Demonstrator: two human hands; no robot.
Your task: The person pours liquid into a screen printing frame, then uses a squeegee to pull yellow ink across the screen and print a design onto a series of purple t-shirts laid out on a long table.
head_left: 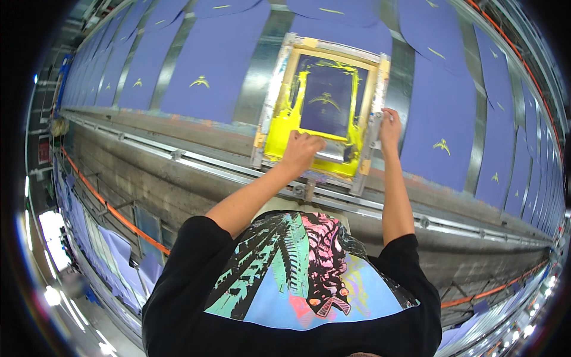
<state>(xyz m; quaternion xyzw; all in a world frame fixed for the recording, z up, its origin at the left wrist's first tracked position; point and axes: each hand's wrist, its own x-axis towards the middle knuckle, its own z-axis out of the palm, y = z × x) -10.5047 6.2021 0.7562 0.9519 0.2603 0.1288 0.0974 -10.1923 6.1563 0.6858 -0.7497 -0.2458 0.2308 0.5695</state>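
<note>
A screen printing frame [275, 101] lies flat on the long printing table, with bright yellow ink [278, 143] spread around its dark mesh window [327, 98]. An arched, spiky pattern shows in that window. My left hand [302, 152] is closed on a squeegee [330, 151] at the near end of the screen, in the ink. At the frame's right side, my right hand [389, 128] has its fingers closed on the edge rail. Part of the squeegee is hidden behind my left hand.
Purple fabric panels [217, 65] lie in a row on the metal table [262, 83], several bearing small yellow prints [200, 81]. A metal rail [220, 175] runs along the near edge. Orange tubing [107, 205] and another row of panels [116, 256] lie behind me.
</note>
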